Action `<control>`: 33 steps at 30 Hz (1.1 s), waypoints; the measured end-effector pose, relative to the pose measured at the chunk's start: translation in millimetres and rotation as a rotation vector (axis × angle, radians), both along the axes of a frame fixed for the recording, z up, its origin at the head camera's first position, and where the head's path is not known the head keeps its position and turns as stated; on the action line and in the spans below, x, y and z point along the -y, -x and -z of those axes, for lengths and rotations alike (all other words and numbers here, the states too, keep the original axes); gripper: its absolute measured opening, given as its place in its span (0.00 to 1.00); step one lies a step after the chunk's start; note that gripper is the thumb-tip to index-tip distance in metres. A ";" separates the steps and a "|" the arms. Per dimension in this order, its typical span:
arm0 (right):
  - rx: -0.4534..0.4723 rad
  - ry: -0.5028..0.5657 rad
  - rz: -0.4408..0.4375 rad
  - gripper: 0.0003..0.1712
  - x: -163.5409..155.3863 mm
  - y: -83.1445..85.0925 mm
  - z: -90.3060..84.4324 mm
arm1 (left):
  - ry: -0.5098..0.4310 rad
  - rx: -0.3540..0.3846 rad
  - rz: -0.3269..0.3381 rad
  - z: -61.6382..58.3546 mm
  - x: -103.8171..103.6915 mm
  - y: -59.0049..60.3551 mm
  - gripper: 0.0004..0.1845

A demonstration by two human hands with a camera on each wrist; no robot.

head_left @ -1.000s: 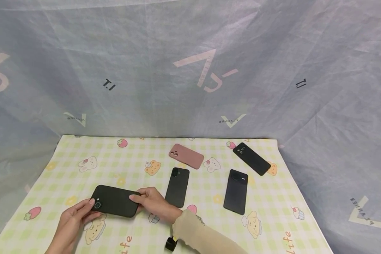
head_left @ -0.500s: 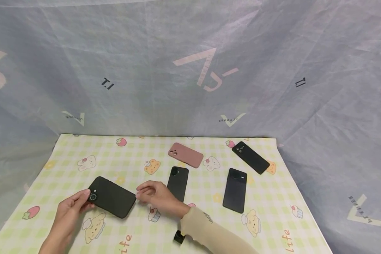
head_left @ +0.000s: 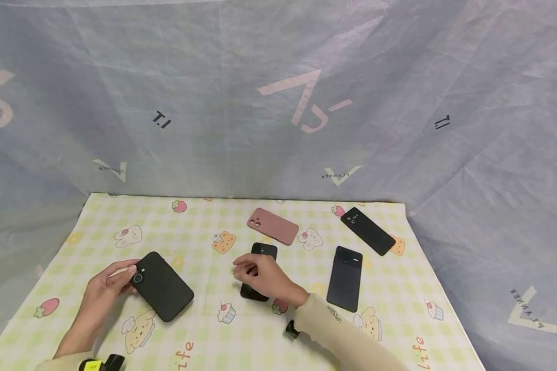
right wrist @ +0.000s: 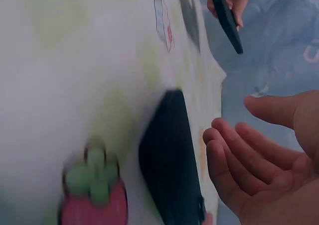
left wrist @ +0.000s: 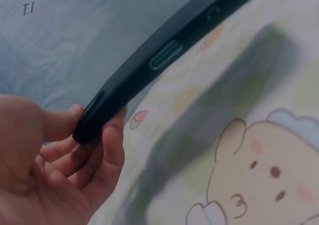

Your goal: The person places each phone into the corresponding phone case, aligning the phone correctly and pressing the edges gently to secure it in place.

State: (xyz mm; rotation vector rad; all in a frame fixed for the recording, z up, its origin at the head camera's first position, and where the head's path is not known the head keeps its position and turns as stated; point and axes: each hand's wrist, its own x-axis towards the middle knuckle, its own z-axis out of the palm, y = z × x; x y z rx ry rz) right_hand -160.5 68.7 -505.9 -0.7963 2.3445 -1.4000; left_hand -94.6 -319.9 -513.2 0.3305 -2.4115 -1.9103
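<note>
My left hand [head_left: 101,291] grips a black phone [head_left: 164,289] by its left end, thumb on the back near the round camera lens. In the left wrist view the phone [left wrist: 144,65] is edge-on, tilted above the cloth, with an oblong slot in its side. My right hand [head_left: 270,278] holds nothing; its fingers are loosely curled over a second black phone [head_left: 255,294] lying on the table, hiding its middle. From the right wrist, that flat phone [right wrist: 169,160] appears beside the right hand [right wrist: 264,160], apart from its fingers.
A pink phone case [head_left: 273,226] lies behind the middle phone. To the right are a dark phone [head_left: 345,281] and a black phone case [head_left: 369,232]. A checked cartoon tablecloth [head_left: 158,226] covers the table, with grey fabric [head_left: 232,129] hanging behind.
My right hand has let go of the held phone's right end and moved right, over the middle phone. The left hand keeps its grip, and the phone has turned clockwise.
</note>
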 end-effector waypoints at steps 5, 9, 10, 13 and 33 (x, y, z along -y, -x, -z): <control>-0.091 -0.074 -0.008 0.15 -19.3 6.6 -5.6 | -0.018 -0.020 0.051 2.0 3.6 6.9 0.19; -0.181 -0.165 0.008 0.14 -34.5 11.7 -12.8 | 0.039 -0.033 0.072 4.7 7.2 13.4 0.21; -0.202 -0.186 0.011 0.14 -38.2 13.0 -14.9 | 0.063 -0.027 0.076 5.1 8.2 14.9 0.22; -0.252 -0.247 0.012 0.13 -48.9 17.7 -20.6 | 0.148 -0.001 0.089 5.1 10.7 19.5 0.26; -0.331 -0.441 0.043 0.13 -92.6 36.5 -26.0 | 0.361 0.012 0.224 2.3 4.6 45.8 0.23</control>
